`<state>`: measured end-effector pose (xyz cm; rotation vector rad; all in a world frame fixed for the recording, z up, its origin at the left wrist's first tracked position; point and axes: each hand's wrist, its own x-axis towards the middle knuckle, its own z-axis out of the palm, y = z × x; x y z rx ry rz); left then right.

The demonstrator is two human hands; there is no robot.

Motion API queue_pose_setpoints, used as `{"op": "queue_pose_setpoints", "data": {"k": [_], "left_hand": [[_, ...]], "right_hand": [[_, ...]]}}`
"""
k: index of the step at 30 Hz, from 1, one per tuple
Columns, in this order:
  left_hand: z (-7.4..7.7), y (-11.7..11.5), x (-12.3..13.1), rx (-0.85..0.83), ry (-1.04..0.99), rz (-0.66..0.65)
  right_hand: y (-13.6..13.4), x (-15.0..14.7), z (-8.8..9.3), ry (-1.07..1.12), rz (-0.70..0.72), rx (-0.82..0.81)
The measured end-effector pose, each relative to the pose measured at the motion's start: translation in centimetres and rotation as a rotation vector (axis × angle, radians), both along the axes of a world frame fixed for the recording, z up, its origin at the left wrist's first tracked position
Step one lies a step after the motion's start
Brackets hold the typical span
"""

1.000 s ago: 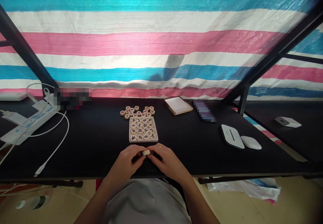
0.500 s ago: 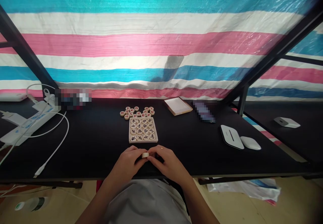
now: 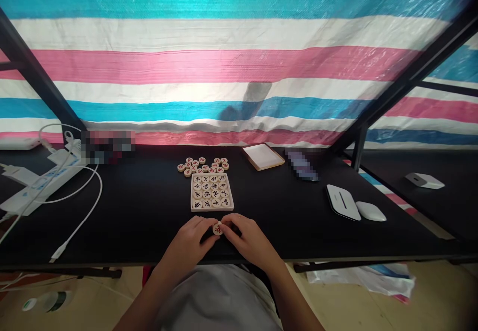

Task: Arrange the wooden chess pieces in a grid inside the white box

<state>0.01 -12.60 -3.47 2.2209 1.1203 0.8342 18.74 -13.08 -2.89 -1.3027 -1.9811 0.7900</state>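
Between the fingers (image 3: 230, 236), a cream disc (image 3: 216, 230) shows red marking; beyond them, 16 cream discs (image 3: 206, 194) show black.

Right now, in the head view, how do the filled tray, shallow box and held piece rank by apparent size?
1. Filled tray, largest
2. Shallow box, lying farther away
3. Held piece, clearly smallest

Way open right of the tray (image 3: 212, 209); discs (image 3: 205, 168) block behind, perhaps a phone (image 3: 302, 165) farther right.

Red-marked disc (image 3: 216, 230) partly out of sight behind the hands (image 3: 246, 234)
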Motion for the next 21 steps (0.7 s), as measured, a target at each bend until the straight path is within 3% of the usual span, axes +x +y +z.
{"op": "queue_pose_setpoints", "data": {"k": [6, 11, 17, 21], "left_hand": [[0.5, -0.5, 0.3, 0.108, 0.033, 0.033], [2.0, 0.3, -1.9, 0.000, -0.038, 0.040], [4.8, 5.4, -5.2, -0.006, 0.109, 0.059], [4.7, 10.3, -5.0, 0.079, 0.235, 0.041]], "right_hand": [[0.1, 0.1, 0.0, -0.026, 0.015, 0.013], [0.2, 0.0, -0.1, -0.050, -0.002, 0.023], [0.1, 0.0, 0.0, -0.046, -0.021, 0.009], [0.2, 0.0, 0.0, -0.041, -0.019, 0.008]]}}
